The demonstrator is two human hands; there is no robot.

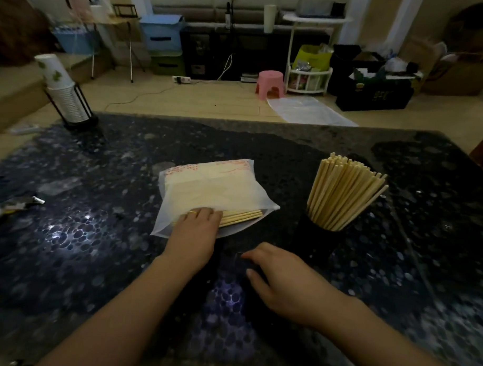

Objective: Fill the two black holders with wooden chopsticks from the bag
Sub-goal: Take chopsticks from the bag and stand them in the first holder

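we see the bag (207,187) lying flat in the middle of the dark speckled bench (95,260), its open mouth toward us with wooden chopsticks (240,217) poking out. the left hand (196,230) reaches into that mouth, fingertips hidden inside, so we cannot tell how its grip is set; a ring shows on one finger. the right hand (281,277) rests on the bench just beside the bag, fingers loosely spread, holding nothing. to the right stands one black holder (315,240) packed with a fanned bundle of upright chopsticks (341,191). a stack of paper cups (63,91) sits at the far left corner.
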